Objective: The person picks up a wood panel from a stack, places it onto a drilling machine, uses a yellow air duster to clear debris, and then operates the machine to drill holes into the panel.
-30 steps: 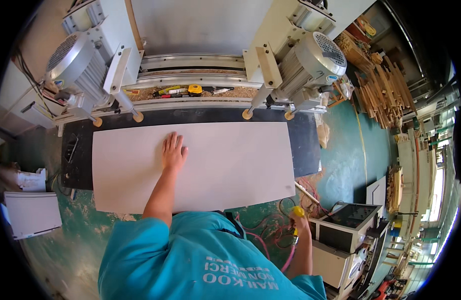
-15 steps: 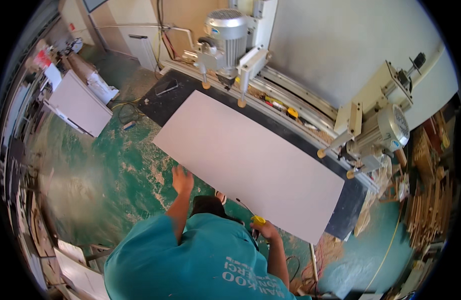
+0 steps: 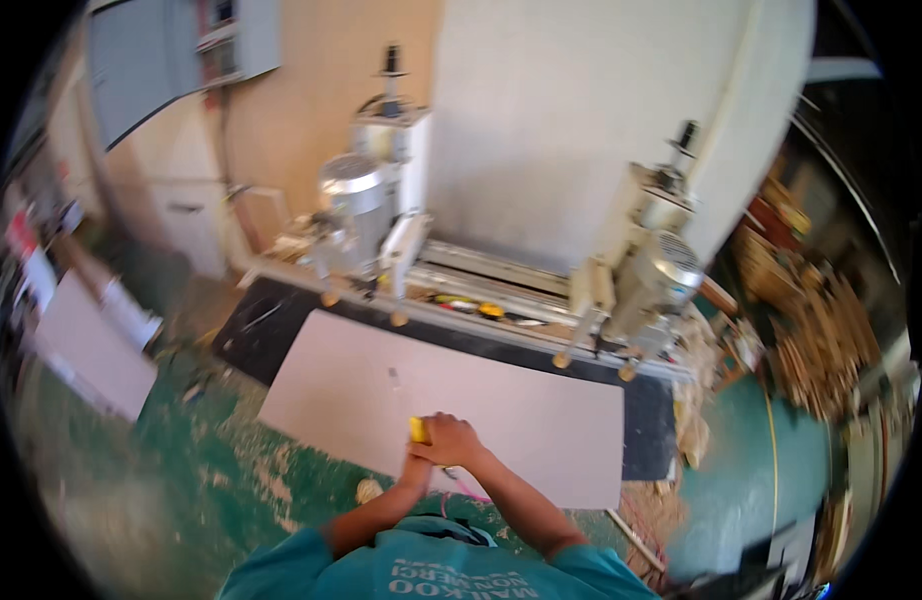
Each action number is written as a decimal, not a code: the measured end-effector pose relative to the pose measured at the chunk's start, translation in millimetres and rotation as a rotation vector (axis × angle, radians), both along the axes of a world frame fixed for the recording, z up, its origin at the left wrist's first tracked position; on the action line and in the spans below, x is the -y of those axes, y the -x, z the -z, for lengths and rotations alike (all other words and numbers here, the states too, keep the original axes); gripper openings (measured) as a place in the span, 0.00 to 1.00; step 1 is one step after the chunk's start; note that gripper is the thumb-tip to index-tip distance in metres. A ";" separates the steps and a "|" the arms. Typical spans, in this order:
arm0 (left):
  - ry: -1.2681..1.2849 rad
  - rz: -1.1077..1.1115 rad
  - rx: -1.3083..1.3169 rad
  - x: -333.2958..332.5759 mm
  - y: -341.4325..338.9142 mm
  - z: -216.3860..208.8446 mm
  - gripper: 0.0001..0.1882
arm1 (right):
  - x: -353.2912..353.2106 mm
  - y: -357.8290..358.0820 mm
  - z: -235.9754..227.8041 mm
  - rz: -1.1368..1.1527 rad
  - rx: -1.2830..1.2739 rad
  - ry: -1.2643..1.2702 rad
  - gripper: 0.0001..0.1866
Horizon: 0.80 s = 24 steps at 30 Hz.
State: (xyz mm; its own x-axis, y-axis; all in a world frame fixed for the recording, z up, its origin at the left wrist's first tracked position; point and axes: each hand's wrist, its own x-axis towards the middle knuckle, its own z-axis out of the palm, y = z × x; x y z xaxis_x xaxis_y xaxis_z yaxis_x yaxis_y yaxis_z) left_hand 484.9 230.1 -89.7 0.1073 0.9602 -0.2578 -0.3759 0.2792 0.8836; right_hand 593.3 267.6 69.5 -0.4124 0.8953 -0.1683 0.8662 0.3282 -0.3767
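Note:
My right hand [image 3: 453, 440] is closed around a yellow air blow gun [image 3: 418, 430] with a thin nozzle, held over the board. My left hand [image 3: 417, 468] meets it from below, against the gun and the right hand; its fingers are hidden. A large pale flat board [image 3: 521, 425] lies beneath both hands on the dark machine table [image 3: 649, 430]. From under the right hand a pink hose [image 3: 468, 487] runs down past the board's near edge.
Behind the board stand two machine heads with silver motors, one left [image 3: 353, 200] and one right [image 3: 661, 275]. Round clamp feet [image 3: 399, 318] hang along the table's far side. A white panel [image 3: 96, 345] leans at left; wood strips [image 3: 826, 350] are piled at right.
My left hand has come from beside the board to join the right hand. The blow gun has moved in over the board. My view has turned and tilted up toward the machine.

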 end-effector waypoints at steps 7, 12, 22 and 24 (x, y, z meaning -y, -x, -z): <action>-0.257 0.595 -0.442 -37.4 94.1 -85.3 0.15 | -75.1 -80.1 31.3 0.219 0.549 -0.283 0.22; -0.616 0.912 -0.786 -14.9 105.5 -185.4 0.18 | -100.4 -210.6 16.9 0.401 1.017 -0.424 0.09; -0.362 0.498 -0.881 -110.3 141.9 -111.4 0.21 | -88.7 -324.9 -229.8 0.810 0.642 -1.101 0.29; -0.439 0.483 -0.804 -117.5 126.1 -100.5 0.20 | -93.7 -354.8 -235.9 0.741 0.630 -0.997 0.29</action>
